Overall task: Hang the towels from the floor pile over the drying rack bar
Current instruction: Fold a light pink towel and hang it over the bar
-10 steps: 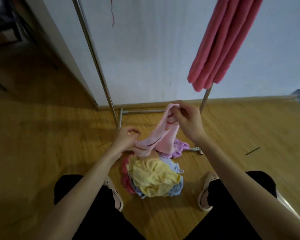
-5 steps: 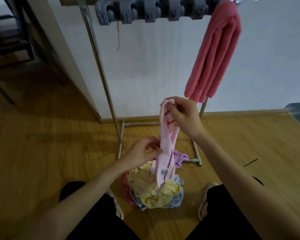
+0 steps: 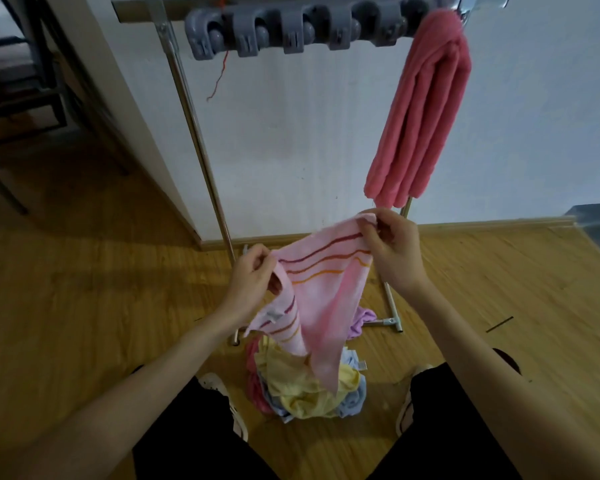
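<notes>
The pink towel [image 3: 326, 292] is pinched at its top edge by the left hand [image 3: 253, 278] and the right hand [image 3: 392, 251], stretched between them above the floor pile [image 3: 305, 389].

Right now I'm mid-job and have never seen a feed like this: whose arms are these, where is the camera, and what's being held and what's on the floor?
There is no machine here: the arms belong to a person, and the single camera sits on their head, looking forward and down. The left hand and the right hand each pinch the top edge of a pink striped towel, spread between them above the floor pile of yellow, blue and pink towels on the wooden floor. Behind stands the drying rack, with a red towel hung over its top bar and grey clips along it. The person's shoes flank the pile.
</notes>
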